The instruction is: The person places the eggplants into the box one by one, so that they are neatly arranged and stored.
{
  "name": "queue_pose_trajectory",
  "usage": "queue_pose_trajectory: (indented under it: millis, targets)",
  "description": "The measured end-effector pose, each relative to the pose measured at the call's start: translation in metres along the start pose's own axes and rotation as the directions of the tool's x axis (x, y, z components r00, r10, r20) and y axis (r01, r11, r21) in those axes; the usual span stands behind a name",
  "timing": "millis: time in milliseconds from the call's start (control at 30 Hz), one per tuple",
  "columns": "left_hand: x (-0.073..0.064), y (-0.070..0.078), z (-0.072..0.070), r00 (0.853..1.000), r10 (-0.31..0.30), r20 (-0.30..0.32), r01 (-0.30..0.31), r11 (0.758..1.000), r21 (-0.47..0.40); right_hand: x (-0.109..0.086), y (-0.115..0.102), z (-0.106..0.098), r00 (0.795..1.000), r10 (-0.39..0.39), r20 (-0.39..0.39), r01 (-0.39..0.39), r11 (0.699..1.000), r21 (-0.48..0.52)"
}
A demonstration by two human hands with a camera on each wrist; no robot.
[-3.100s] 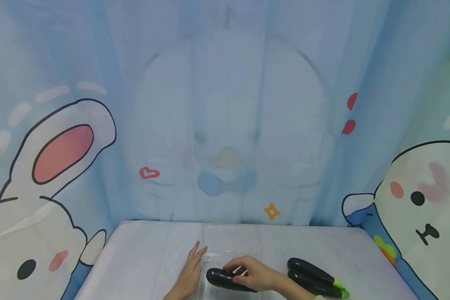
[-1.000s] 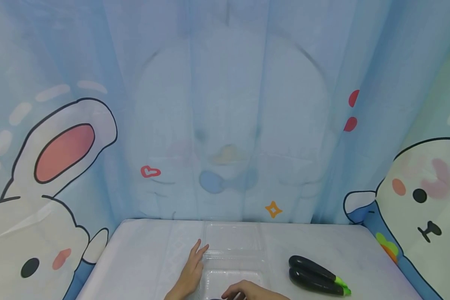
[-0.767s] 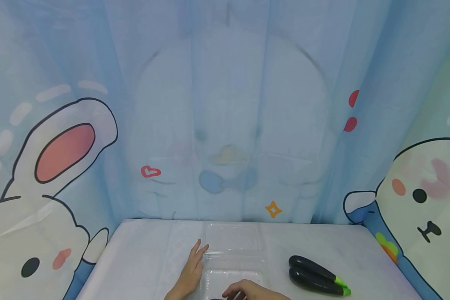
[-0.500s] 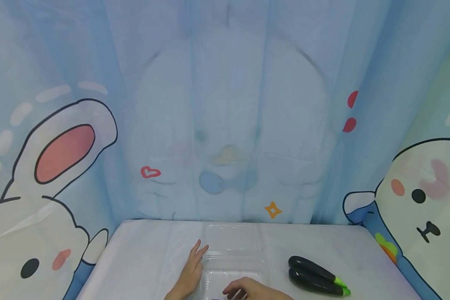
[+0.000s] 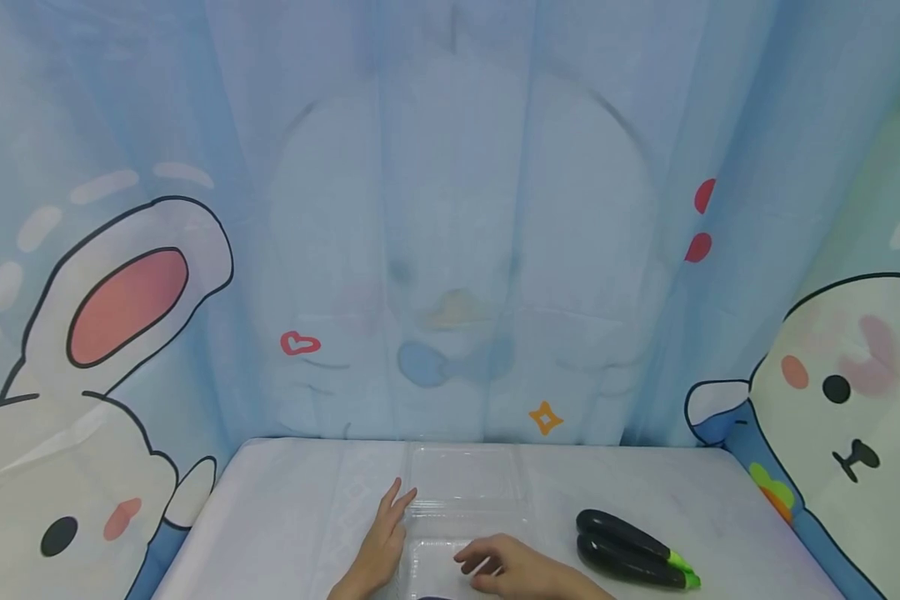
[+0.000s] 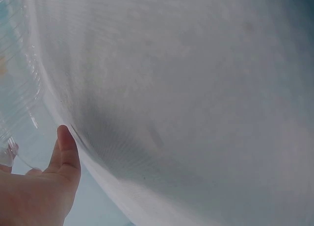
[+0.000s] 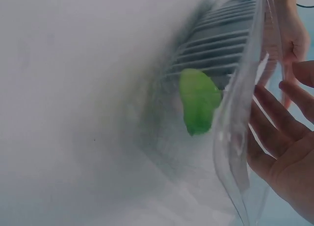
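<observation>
"One eggplant [image 7: 198, 99] boxed?"

"Yes, in the box's [image 5: 468, 522] near part, mostly cut off in head view; lid [image 5: 465, 475] folded far, presumably for access."

"Holding anything?"

"Neither. Left hand [image 5: 378, 550] straight-fingered at the box's left edge, likely steadying light plastic. Right hand [image 5: 510, 568] over the box, fingers loosely bent, gripping nothing."

"Others?"

"Two eggplants [image 5: 626, 563], side by side on the surface [image 5: 292, 500], right of the box, probably parked within reach."

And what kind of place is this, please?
Probably a small staged indoor corner: a cartoon-print curtain hangs behind a white-covered table with eggplants and a clear plastic clamshell container.
</observation>
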State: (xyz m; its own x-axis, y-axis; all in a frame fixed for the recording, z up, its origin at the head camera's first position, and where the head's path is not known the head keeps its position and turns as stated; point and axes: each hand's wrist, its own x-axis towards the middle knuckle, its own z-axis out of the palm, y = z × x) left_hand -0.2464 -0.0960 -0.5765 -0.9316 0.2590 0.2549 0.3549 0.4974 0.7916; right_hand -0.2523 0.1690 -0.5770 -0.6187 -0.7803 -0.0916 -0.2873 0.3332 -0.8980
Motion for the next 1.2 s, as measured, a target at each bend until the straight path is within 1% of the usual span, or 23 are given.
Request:
queue_pose_trajectory:
  millis: [33, 67, 100, 167, 200, 267, 333, 467, 533, 667, 733, 800, 900, 967, 1033, 1200]
  targets:
    - [0.000, 0.000, 0.000, 1.000, 0.001, -0.001, -0.001, 1.000, -0.001, -0.004, -0.016, -0.001, 1.000, 0.007, -0.018, -0.007, 1.000, -0.014]
    - [0.000, 0.000, 0.000, 1.000, 0.002, -0.002, -0.002, 1.000, -0.001, -0.009, -0.033, -0.002, 0.999, 0.013, -0.036, -0.013, 1.000, 0.004]
    - [0.000, 0.000, 0.000, 1.000, 0.001, -0.003, -0.001, 1.000, -0.001, -0.013, -0.043, -0.004, 0.998, 0.019, -0.053, -0.019, 1.000, 0.008]
    - [0.000, 0.000, 0.000, 1.000, 0.003, -0.006, -0.003, 1.000, 0.004, -0.019, -0.058, -0.008, 0.996, 0.016, -0.087, -0.015, 1.000, 0.011]
    - [0.001, 0.000, 0.000, 1.000, 0.004, -0.009, -0.004, 1.000, 0.003, -0.021, -0.065, -0.009, 0.993, 0.020, -0.112, -0.016, 0.999, 0.036]
    - [0.001, 0.000, 0.000, 1.000, 0.009, -0.015, -0.009, 1.000, 0.005, -0.026, -0.070, -0.014, 0.990, 0.014, -0.140, -0.009, 0.999, 0.036]
    - [0.001, 0.000, 0.000, 1.000, 0.014, -0.020, -0.014, 1.000, 0.008, -0.029, -0.071, -0.021, 0.987, 0.006, -0.160, 0.000, 0.999, 0.037]
    - [0.001, -0.001, 0.001, 1.000, 0.016, -0.026, -0.015, 1.000, 0.011, -0.037, -0.068, -0.031, 0.984, -0.033, -0.174, 0.036, 0.999, 0.013]
    - [0.000, -0.002, 0.001, 1.000, 0.012, -0.025, -0.012, 1.000, 0.014, -0.042, -0.066, -0.035, 0.983, -0.039, -0.181, 0.042, 0.999, 0.010]
    - [0.000, -0.002, 0.001, 1.000, 0.006, -0.017, -0.006, 1.000, 0.009, -0.051, -0.067, -0.040, 0.979, -0.015, -0.202, 0.020, 1.000, 0.023]
    - [0.000, -0.001, 0.001, 1.000, 0.005, -0.015, -0.005, 1.000, 0.009, -0.056, -0.067, -0.044, 0.976, 0.020, -0.215, -0.012, 0.999, 0.038]
    - [0.000, -0.001, 0.001, 1.000, 0.003, -0.014, -0.003, 1.000, 0.011, -0.061, -0.067, -0.051, 0.973, 0.016, -0.231, -0.010, 1.000, 0.029]
    - [0.000, 0.001, 0.000, 1.000, 0.006, -0.015, -0.006, 1.000, 0.014, -0.071, -0.068, -0.063, 0.960, 0.030, -0.280, -0.023, 0.999, 0.028]
    - [0.000, 0.001, -0.001, 1.000, 0.012, -0.017, -0.011, 1.000, 0.016, -0.078, -0.069, -0.072, 0.949, 0.013, -0.316, -0.013, 1.000, 0.003]
    - [0.000, 0.001, -0.001, 1.000, 0.013, -0.018, -0.013, 1.000, 0.014, -0.084, -0.069, -0.080, 0.937, 0.027, -0.349, -0.031, 1.000, -0.006]
    - [0.000, -0.001, 0.001, 1.000, -0.001, -0.016, 0.001, 1.000, 0.012, -0.100, -0.066, -0.098, 0.916, 0.039, -0.399, -0.062, 0.997, -0.045]
